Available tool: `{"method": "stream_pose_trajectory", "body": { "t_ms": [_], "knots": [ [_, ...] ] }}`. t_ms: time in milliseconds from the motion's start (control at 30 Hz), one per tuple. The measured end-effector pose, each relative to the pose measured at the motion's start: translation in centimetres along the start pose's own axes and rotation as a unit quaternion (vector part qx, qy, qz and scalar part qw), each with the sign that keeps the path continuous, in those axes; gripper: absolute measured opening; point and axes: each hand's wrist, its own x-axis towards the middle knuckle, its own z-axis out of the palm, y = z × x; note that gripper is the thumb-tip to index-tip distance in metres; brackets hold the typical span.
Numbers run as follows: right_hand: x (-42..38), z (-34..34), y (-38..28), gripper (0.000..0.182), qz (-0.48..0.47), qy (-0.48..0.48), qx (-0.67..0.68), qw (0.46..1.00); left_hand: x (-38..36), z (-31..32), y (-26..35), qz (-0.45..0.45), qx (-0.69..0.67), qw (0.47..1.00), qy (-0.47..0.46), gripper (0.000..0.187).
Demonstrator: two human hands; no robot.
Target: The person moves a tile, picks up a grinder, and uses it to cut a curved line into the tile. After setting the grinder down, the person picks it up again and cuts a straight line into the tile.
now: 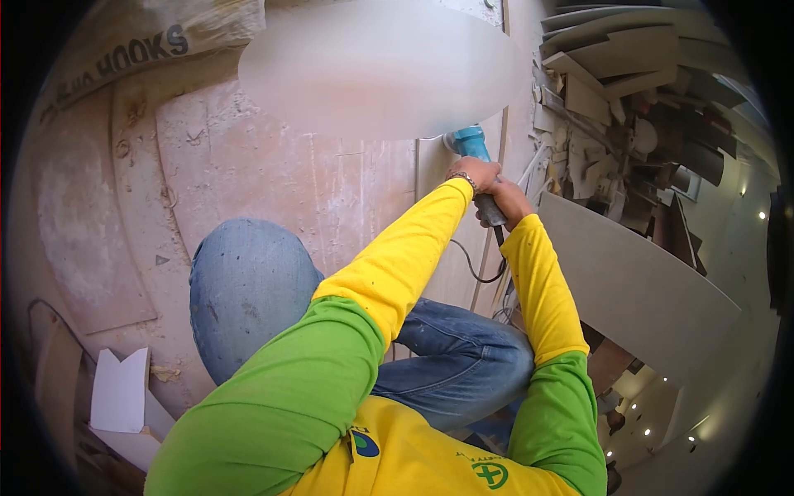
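Observation:
A teal angle grinder [474, 147] is held out ahead of me, its disc edge against a narrow pale slab [430, 169]. My left hand [475, 174], with a bracelet at the wrist, is closed around the grinder's body just behind the teal head. Behind it, my right hand [511, 203] wraps the dark rear end of the tool. A black cord [499, 236] leaves the back of the grinder and loops down below my hands. The pale blurred oval hides whatever lies just beyond the grinder head.
Dusty boards [240, 174] cover the surface at left. Broken slabs and offcuts [591, 107] are piled at upper right, with a large pale panel [633, 277] below them. A white open carton [120, 393] stands at lower left. A printed sack [157, 41] lies at upper left.

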Motion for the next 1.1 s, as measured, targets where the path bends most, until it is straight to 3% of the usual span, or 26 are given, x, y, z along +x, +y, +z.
{"method": "stream_pose_trajectory", "body": {
  "t_ms": [133,200,300,333,400,433,467,500,567,600,667,733,800,867,1033,1067,1100],
  "knots": [
    [0.0,-1.2,0.7,0.041,-0.019,0.019,-0.010,1.000,-1.3,0.0,0.8,-0.025,-0.003,0.997,-0.066,0.063],
    [0.2,-2.6,1.1,0.044,-0.106,0.079,-0.132,0.982,-0.5,1.8,0.3,0.121,-0.019,0.992,-0.026,0.055],
    [-2.0,-4.1,0.4,0.055,-0.166,0.159,-0.153,0.961,-1.7,2.3,2.0,0.158,-0.067,0.981,-0.086,0.052],
    [-2.7,-4.1,0.2,0.059,-0.199,0.194,-0.184,0.943,-2.4,2.3,2.8,0.160,-0.044,0.981,-0.096,0.052],
    [-3.2,-3.3,-0.1,0.063,-0.196,0.261,-0.157,0.932,-3.0,1.4,4.8,0.092,-0.125,0.986,-0.061,0.047],
    [-4.2,-2.5,-0.7,0.065,-0.210,0.268,-0.109,0.934,-0.8,0.6,3.5,0.257,-0.010,0.963,-0.078,0.041],
    [-5.0,-2.2,-1.3,0.067,-0.233,0.268,-0.085,0.931,1.4,-0.7,2.1,0.414,0.104,0.898,-0.105,0.048],
    [-4.7,-2.5,-1.2,0.067,-0.251,0.250,-0.074,0.932,0.0,-1.8,3.0,0.467,0.139,0.868,-0.100,0.046],
    [-4.0,-1.2,-1.5,0.066,-0.231,0.238,-0.022,0.943,-4.9,-3.4,5.6,0.441,0.259,0.858,-0.051,0.040],
    [-5.3,-0.2,-2.2,0.056,-0.225,0.254,-0.031,0.940,-4.5,-3.4,5.3,0.280,-0.040,0.952,-0.118,0.038],
    [-4.9,-0.1,-2.8,0.052,-0.235,0.215,-0.006,0.948,-4.0,-4.7,5.3,0.204,-0.130,0.961,-0.135,0.040],
    [-3.8,0.6,-3.8,0.048,-0.278,0.208,-0.015,0.938,-1.8,-7.8,3.8,0.231,-0.147,0.955,-0.110,0.040],
    [-2.5,0.9,-5.1,0.049,-0.315,0.183,-0.048,0.930,-2.7,-8.7,5.0,0.172,-0.238,0.940,-0.176,0.042],
    [-1.7,1.3,-7.0,0.050,-0.320,0.153,-0.044,0.934,-4.1,-9.2,6.6,0.171,-0.246,0.940,-0.166,0.045],
    [0.0,1.4,-10.0,0.049,-0.399,0.062,-0.032,0.914,-4.1,-13.7,8.2,0.199,-0.169,0.963,-0.067,0.044],
    [-0.2,1.3,-10.3,0.048,-0.411,0.055,-0.027,0.909,-3.5,-15.2,7.5,0.258,-0.134,0.957,-0.015,0.040],
    [0.2,1.4,-10.3,0.047,-0.407,0.070,0.005,0.911,-3.9,-13.9,8.9,0.212,-0.190,0.958,-0.027,0.035]
  ]
}}
